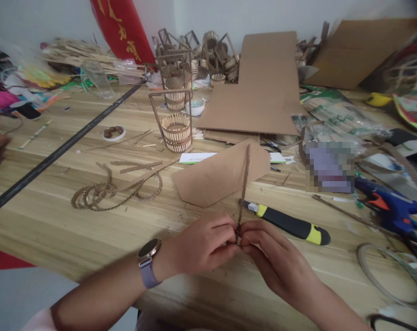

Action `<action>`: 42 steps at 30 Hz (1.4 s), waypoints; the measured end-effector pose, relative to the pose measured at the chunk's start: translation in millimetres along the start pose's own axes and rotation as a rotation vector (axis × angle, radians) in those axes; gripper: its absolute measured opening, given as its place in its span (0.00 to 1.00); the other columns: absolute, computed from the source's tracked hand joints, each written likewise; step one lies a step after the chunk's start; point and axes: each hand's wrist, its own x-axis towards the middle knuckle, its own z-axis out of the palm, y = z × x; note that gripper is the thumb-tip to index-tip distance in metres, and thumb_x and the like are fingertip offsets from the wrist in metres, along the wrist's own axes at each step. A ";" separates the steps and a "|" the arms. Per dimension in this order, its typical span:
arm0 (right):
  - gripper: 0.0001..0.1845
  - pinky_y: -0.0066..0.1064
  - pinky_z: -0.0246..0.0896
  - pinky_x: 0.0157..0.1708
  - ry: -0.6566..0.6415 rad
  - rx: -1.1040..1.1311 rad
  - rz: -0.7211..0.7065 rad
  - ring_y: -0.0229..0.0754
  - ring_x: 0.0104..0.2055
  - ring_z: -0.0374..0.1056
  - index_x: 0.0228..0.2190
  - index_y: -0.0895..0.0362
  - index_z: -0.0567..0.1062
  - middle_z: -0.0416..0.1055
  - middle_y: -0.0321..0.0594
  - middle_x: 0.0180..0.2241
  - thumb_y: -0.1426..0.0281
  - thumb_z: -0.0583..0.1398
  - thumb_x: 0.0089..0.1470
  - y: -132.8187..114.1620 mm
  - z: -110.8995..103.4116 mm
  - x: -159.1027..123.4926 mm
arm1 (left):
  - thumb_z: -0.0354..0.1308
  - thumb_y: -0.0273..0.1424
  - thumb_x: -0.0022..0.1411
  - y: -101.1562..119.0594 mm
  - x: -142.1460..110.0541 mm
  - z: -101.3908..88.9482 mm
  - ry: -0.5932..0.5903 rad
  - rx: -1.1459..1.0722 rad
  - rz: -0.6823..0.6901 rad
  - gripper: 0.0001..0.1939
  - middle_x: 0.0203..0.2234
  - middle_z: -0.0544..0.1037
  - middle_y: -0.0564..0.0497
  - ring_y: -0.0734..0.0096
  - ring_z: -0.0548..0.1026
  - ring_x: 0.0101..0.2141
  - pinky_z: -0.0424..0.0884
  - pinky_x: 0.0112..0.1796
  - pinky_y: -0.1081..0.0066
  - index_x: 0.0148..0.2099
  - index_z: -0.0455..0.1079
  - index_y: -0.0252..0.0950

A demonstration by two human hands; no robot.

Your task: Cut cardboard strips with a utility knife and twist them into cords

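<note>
Near the front of the wooden table, my left hand (208,241) and my right hand (270,248) meet fingertip to fingertip. Both pinch the lower end of a thin corrugated cardboard strip (245,188), which stands up and away from me. The pinched end is mostly hidden by my fingers. Behind the strip lies a flat piece of cardboard (208,181) with angled corners. A black and yellow utility knife (287,222) rests just beyond my right hand, its blade end toward the strip. Loose curled cardboard strips (101,193) lie to the left.
A small slatted basket (176,133) with a tall handle stands mid-table, with several more behind. A large cardboard sheet (263,92) leans at the back. On the right are a blue glue gun (387,200) and a tape ring (367,262). A long dark bar (67,145) crosses the left side.
</note>
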 end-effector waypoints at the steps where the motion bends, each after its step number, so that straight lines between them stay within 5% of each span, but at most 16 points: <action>1: 0.09 0.26 0.71 0.35 -0.011 0.007 0.002 0.37 0.36 0.72 0.36 0.52 0.68 0.72 0.38 0.33 0.79 0.54 0.61 0.0 -0.4 0.4 | 0.50 0.33 0.71 0.0 0.2 -0.4 -0.009 -0.008 0.005 0.12 0.37 0.73 0.47 0.70 0.71 0.37 0.69 0.40 0.71 0.35 0.68 0.35; 10: 0.11 0.24 0.69 0.32 -0.135 0.203 0.059 0.36 0.34 0.71 0.33 0.51 0.64 0.71 0.35 0.31 0.81 0.51 0.59 1.0 -12.7 7.2 | 0.50 0.31 0.69 -3.0 2.9 -3.1 -0.052 -0.168 0.001 0.11 0.34 0.73 0.48 0.71 0.72 0.36 0.68 0.39 0.73 0.31 0.62 0.37; 19: 0.09 0.27 0.68 0.32 -0.274 0.396 0.176 0.37 0.33 0.69 0.32 0.52 0.66 0.70 0.38 0.31 0.69 0.51 0.66 3.4 -23.2 6.8 | 0.52 0.26 0.62 -3.5 3.6 -2.5 -0.012 -0.277 0.017 0.10 0.31 0.72 0.50 0.74 0.71 0.33 0.66 0.36 0.75 0.27 0.59 0.37; 25: 0.10 0.27 0.68 0.33 -0.267 0.384 0.158 0.37 0.33 0.69 0.33 0.52 0.65 0.70 0.37 0.31 0.72 0.49 0.66 1.4 -15.4 6.1 | 0.52 0.46 0.68 -6.8 3.4 -1.7 -0.111 -0.244 -0.081 0.19 0.29 0.69 0.51 0.71 0.68 0.31 0.65 0.34 0.72 0.31 0.65 0.36; 30: 0.07 0.29 0.69 0.35 -0.118 0.272 0.113 0.40 0.37 0.71 0.35 0.52 0.71 0.72 0.39 0.34 0.63 0.60 0.61 5.7 -8.2 3.4 | 0.47 0.40 0.73 -1.1 3.4 -0.5 -0.061 -0.198 -0.072 0.19 0.31 0.69 0.51 0.72 0.68 0.33 0.65 0.35 0.73 0.30 0.63 0.36; 33: 0.02 0.28 0.69 0.34 -0.035 0.193 0.097 0.38 0.37 0.71 0.34 0.52 0.72 0.72 0.38 0.34 0.70 0.61 0.60 7.0 -2.6 1.4 | 0.47 0.35 0.73 -0.1 3.3 2.2 0.000 -0.164 -0.057 0.17 0.31 0.69 0.51 0.71 0.68 0.34 0.65 0.37 0.72 0.30 0.62 0.36; 37: 0.06 0.26 0.69 0.34 -0.036 0.207 0.142 0.37 0.36 0.72 0.32 0.52 0.71 0.73 0.37 0.33 0.73 0.58 0.61 5.6 -1.4 2.0 | 0.47 0.32 0.72 -2.3 3.5 3.7 -0.011 -0.105 -0.024 0.16 0.31 0.69 0.50 0.71 0.68 0.35 0.66 0.37 0.72 0.29 0.61 0.36; 42: 0.09 0.28 0.69 0.33 -0.079 0.290 0.267 0.38 0.34 0.72 0.30 0.52 0.70 0.75 0.38 0.31 0.67 0.56 0.64 4.6 -7.8 4.7 | 0.46 0.31 0.71 -3.6 4.3 0.5 -0.038 -0.114 -0.044 0.15 0.31 0.70 0.49 0.71 0.68 0.34 0.66 0.37 0.72 0.28 0.59 0.37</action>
